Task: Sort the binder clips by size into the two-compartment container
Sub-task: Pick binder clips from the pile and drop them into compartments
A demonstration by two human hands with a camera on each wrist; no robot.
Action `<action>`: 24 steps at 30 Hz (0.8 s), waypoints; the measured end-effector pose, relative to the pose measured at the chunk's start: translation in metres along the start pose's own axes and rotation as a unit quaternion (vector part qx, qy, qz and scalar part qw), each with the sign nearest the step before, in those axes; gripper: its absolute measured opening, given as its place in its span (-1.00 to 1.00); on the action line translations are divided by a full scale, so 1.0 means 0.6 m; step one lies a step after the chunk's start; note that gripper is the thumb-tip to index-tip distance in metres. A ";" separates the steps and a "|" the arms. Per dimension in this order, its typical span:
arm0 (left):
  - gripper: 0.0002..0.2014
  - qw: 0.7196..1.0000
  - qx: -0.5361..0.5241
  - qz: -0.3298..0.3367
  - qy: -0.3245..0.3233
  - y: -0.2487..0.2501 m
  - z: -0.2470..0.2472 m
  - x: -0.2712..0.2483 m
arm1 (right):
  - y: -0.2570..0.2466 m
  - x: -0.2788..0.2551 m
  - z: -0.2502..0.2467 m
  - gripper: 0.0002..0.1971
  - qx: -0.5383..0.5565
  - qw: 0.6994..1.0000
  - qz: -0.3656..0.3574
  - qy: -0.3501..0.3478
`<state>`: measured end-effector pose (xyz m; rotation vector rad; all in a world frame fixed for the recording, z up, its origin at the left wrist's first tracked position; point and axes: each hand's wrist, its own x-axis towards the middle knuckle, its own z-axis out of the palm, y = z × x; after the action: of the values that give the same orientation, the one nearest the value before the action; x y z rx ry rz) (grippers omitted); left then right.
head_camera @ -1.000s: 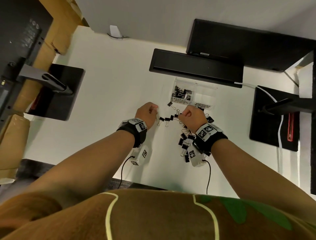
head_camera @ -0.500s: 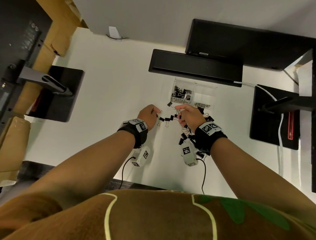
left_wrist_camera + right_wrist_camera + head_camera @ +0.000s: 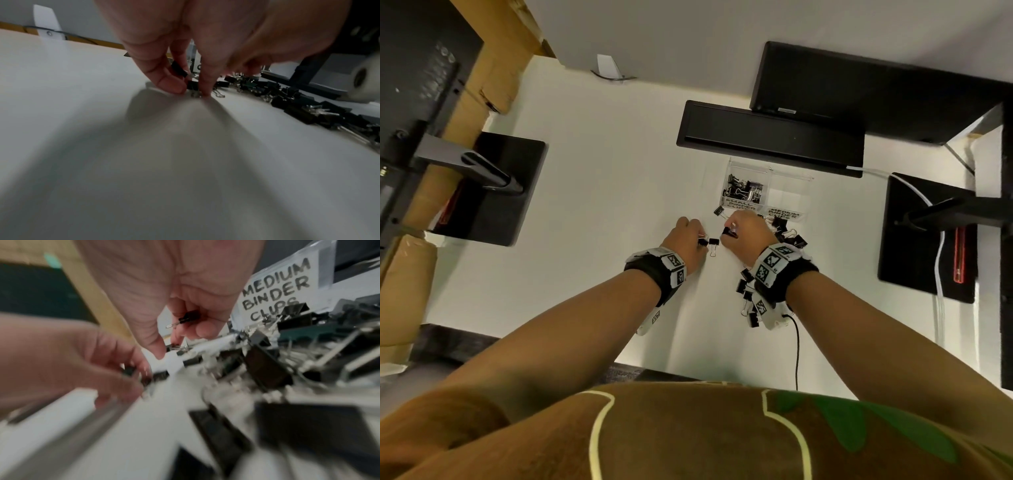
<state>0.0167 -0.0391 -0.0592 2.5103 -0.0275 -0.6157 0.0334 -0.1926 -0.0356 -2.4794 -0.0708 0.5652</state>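
My left hand (image 3: 690,236) is pressed down on the white table, thumb and forefinger pinching a small black binder clip (image 3: 193,86), with another clip (image 3: 179,69) tucked under its fingers. My right hand (image 3: 743,232) is curled, keeping one small clip (image 3: 189,316) in its palm while thumb and forefinger pinch a second (image 3: 174,347). One small clip (image 3: 713,244) lies between the hands. The clear two-compartment container (image 3: 770,170) stands just beyond, its left side holding several small clips (image 3: 743,189), its right side, labelled medium (image 3: 275,287), bare.
A heap of mixed black clips (image 3: 789,236) lies right of my right hand and runs under that wrist (image 3: 747,296). A stray clip (image 3: 719,210) sits by the container's front. Black monitor bases (image 3: 770,137) and stands (image 3: 493,185) ring the work area.
Both hands have closed in towards each other. The row of small clips between them has shrunk to one, the rest picked up. My right fingers, stretched forward half a second ago, have curled back.
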 end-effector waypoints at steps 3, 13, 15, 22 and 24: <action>-0.74 1.000 0.020 0.009 -0.003 0.001 0.002 0.001 | -0.014 0.008 -0.044 -0.74 0.068 0.995 0.002 0.080; -0.89 0.999 -0.040 0.015 0.011 0.014 -0.015 -0.003 | -0.005 0.049 -0.093 -0.67 -0.029 0.994 -0.015 0.108; -0.87 0.996 -0.077 0.011 0.036 0.019 -0.028 0.003 | -0.002 0.034 -0.078 -0.71 -0.045 0.990 -0.039 0.124; -0.92 0.982 -0.145 0.023 0.118 0.086 -0.089 0.057 | 0.028 0.002 0.003 -0.64 -0.088 0.995 -0.050 -0.022; -0.89 0.982 -0.140 0.037 0.119 0.107 -0.096 0.074 | 0.039 -0.001 0.014 -0.62 -0.095 0.994 -0.042 -0.039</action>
<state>0.0882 -0.0707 -0.0023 2.2811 0.0507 -0.2637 0.0278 -0.2078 -0.0547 -2.6224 -0.2695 0.6463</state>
